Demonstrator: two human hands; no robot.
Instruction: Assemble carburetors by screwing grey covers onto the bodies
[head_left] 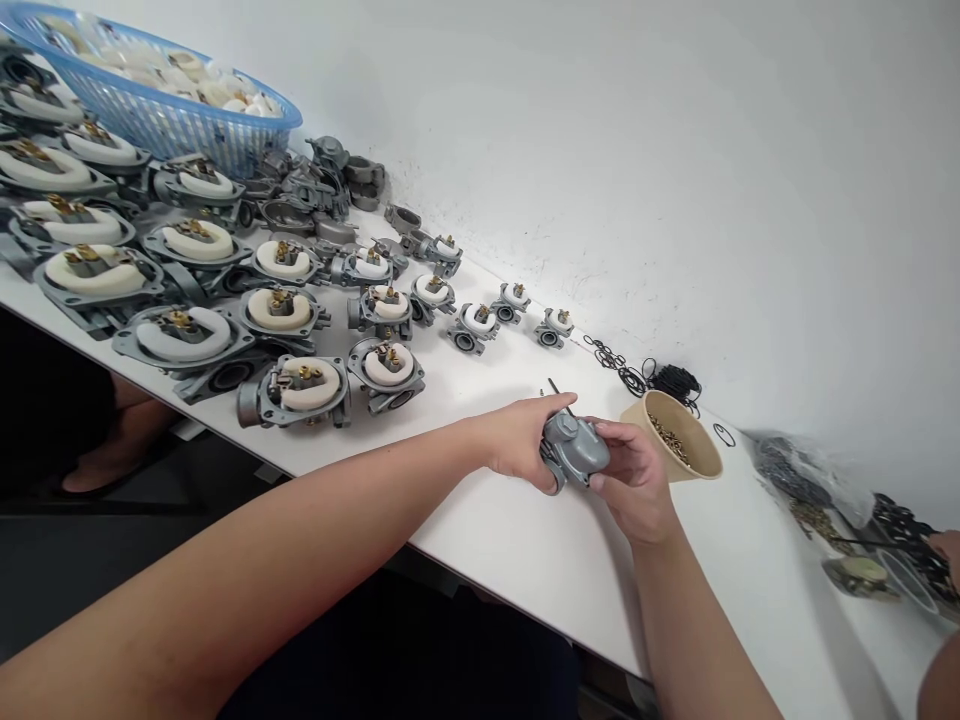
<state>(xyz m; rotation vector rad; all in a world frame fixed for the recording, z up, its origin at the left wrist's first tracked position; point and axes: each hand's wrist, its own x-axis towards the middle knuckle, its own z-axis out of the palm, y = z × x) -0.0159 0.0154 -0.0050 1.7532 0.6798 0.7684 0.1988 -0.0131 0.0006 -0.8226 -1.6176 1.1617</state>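
Just above the white table, a grey metal carburetor [581, 452] is gripped between my two hands, its rounded bowl side facing up. My left hand [525, 438] wraps round its left side, thumb and fingers closed on the body. On the right side, my right hand [634, 480] pinches the bowl's edge with thumb and fingers. A thin dark rod, perhaps a screwdriver [553, 386], shows just behind my left hand; whether it is touched I cannot tell. Right of my hands stands a tan tub [703, 462] holding small brass screws.
Several open carburetors [187, 338] with white floats cover the table's left side. Grey bowl covers [307, 195] lie piled beside a blue basket [187, 122] of white floats. Black rubber rings [675, 382] lie near the wall. Another person's hand [946, 548] is at far right, beside a plastic bag [817, 470].
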